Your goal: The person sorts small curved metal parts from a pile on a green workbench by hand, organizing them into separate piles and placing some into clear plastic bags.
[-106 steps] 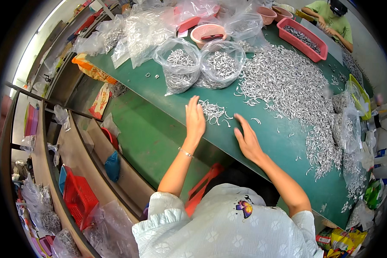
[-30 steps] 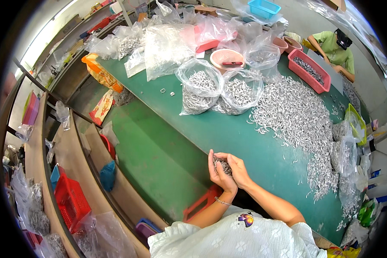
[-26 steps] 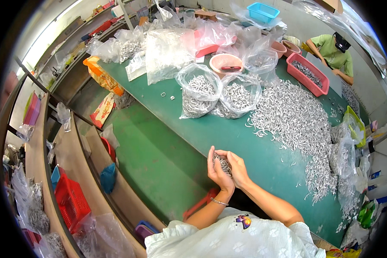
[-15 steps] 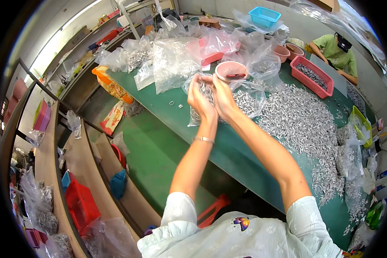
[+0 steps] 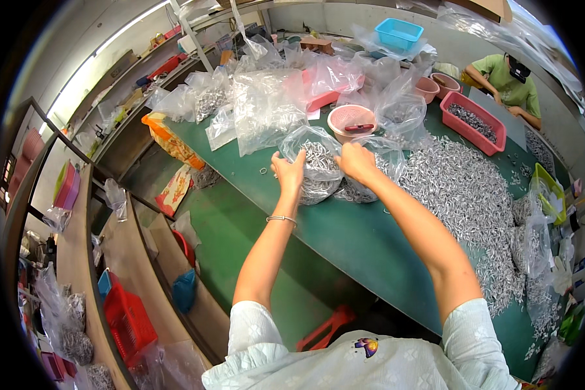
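Clear plastic bag (image 5: 313,170) of small silver metal parts sits on the green tabletop (image 5: 344,240), at 12 o'clock from the person. Left hand (image 5: 288,174) grips its rim at 9 o'clock; right hand (image 5: 355,161) pinches the rim at 3 o'clock — both grips closed on the film. Risk: thin film may slip or tear under load, spilling parts toward the loose heap (image 5: 465,195) at 3 o'clock.

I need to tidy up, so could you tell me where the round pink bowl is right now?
In the head view, the round pink bowl sits on the green table, just beyond the clear bag of small metal parts between both hands.
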A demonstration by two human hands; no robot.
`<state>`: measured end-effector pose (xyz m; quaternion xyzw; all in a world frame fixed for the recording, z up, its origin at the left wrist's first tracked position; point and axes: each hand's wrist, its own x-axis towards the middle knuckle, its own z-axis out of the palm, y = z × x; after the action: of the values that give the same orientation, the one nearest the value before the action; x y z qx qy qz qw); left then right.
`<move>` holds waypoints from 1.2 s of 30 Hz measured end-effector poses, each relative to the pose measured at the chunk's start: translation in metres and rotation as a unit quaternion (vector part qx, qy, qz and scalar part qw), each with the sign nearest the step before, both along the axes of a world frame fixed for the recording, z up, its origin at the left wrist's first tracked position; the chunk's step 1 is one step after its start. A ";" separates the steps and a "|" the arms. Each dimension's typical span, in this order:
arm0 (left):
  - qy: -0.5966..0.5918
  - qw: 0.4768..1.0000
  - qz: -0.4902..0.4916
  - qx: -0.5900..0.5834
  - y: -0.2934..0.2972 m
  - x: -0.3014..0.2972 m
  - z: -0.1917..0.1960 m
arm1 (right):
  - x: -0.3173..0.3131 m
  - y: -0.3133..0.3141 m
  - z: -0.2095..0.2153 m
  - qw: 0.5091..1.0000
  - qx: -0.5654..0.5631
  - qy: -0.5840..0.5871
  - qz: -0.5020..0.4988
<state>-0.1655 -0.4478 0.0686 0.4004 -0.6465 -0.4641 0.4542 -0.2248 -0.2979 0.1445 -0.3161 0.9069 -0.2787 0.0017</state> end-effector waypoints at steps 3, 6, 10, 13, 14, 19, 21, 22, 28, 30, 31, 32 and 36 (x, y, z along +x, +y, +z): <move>0.099 0.973 -0.189 0.088 -0.015 0.007 0.003 | -0.005 -0.002 -0.008 0.998 0.025 0.041 0.033; 0.106 0.970 -0.196 0.095 -0.010 0.032 0.016 | 0.001 0.004 -0.002 0.998 -0.048 0.021 0.043; 0.111 0.980 -0.166 -0.007 -0.015 0.028 0.016 | 0.005 -0.012 -0.013 0.992 -0.121 0.032 0.019; 0.117 0.971 -0.210 0.010 0.015 0.020 0.036 | 0.011 -0.013 -0.018 0.983 -0.172 0.028 0.052; 0.142 0.964 -0.215 0.073 0.019 0.033 0.054 | -0.006 0.001 -0.018 0.978 -0.197 -0.005 0.072; 0.089 0.976 -0.197 0.017 0.002 0.048 0.058 | 0.033 -0.009 -0.021 0.960 -0.247 0.059 0.116; -0.070 0.970 -0.153 -0.176 0.004 0.054 0.065 | 0.008 0.005 -0.020 0.964 -0.249 0.044 0.084; -0.074 0.940 -0.098 -0.319 0.012 0.056 0.075 | 0.002 0.012 -0.019 0.967 -0.237 0.046 0.080; -0.277 0.765 -0.394 -0.427 0.022 0.028 0.094 | 0.014 0.013 -0.024 0.966 -0.233 0.073 0.083; -0.364 0.713 -0.366 -0.475 0.001 0.022 0.079 | 0.017 0.014 -0.021 0.969 -0.226 0.064 0.076; -0.354 0.704 -0.378 -0.485 0.005 0.021 0.083 | 0.015 0.019 -0.021 0.970 -0.222 0.067 0.067; -0.346 0.696 -0.389 -0.495 0.008 0.020 0.088 | 0.013 0.023 -0.022 0.972 -0.218 0.070 0.059; -0.489 0.641 -0.387 -0.448 0.016 0.024 0.102 | 0.007 0.032 -0.028 0.977 -0.199 0.061 0.036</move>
<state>-0.1411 -0.4315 0.1705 0.0295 -0.9992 0.0123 -0.0249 -0.2178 -0.2661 0.1163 -0.3593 0.8195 -0.4335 -0.1064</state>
